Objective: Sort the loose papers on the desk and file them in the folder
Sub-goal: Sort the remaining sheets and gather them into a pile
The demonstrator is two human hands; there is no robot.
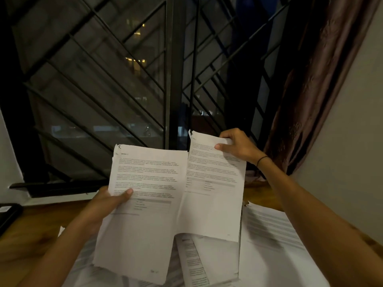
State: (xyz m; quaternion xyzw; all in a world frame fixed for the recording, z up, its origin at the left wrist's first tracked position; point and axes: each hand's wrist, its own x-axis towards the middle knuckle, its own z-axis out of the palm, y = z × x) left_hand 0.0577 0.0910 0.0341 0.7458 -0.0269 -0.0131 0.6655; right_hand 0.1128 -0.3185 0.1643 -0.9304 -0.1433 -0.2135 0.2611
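My left hand (pixel 107 206) grips a small stack of printed sheets (pixel 145 214) by its left edge, thumb on top, held up above the desk. My right hand (pixel 236 146) pinches the top right corner of a single printed sheet (pixel 215 187), raised beside the stack and overlapping its right edge. Both have torn top left corners. More loose printed papers (pixel 267 235) lie spread on the wooden desk (pixel 27 235) underneath. No folder can be seen.
A dark window with a diagonal metal grille (pixel 124 90) fills the view behind the desk. A brown curtain (pixel 310 100) hangs at the right beside a pale wall. A black object (pixel 8 214) lies at the desk's left edge.
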